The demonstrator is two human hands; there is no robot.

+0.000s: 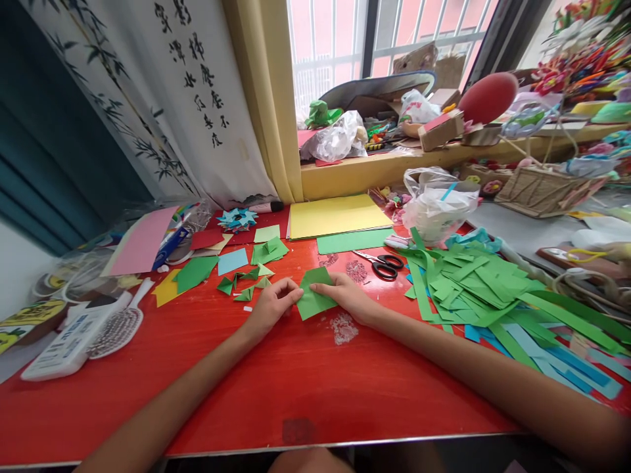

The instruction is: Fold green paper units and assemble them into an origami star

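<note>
Between my two hands, a small square of green paper [315, 299] is held just above the red table [207, 394]. My left hand [273, 305] pinches its left corner between thumb and fingers. On the opposite side, my right hand [348, 295] grips the sheet with the thumb on top and the fingers behind. Several small folded green paper pieces [245, 293] lie to the left, beyond my left hand. A little stack of green squares [270, 250] rests behind them. Black-handled scissors [387, 266] lie beyond my right hand.
A heap of green paper strips [473, 282] spreads over the right side, with blue strips [566, 361] below. Yellow sheets [340, 217] lie at the back. On the left are a hairbrush [118, 332], a white bottle-like container [73, 348] and a blue folded-paper ring [237, 220].
</note>
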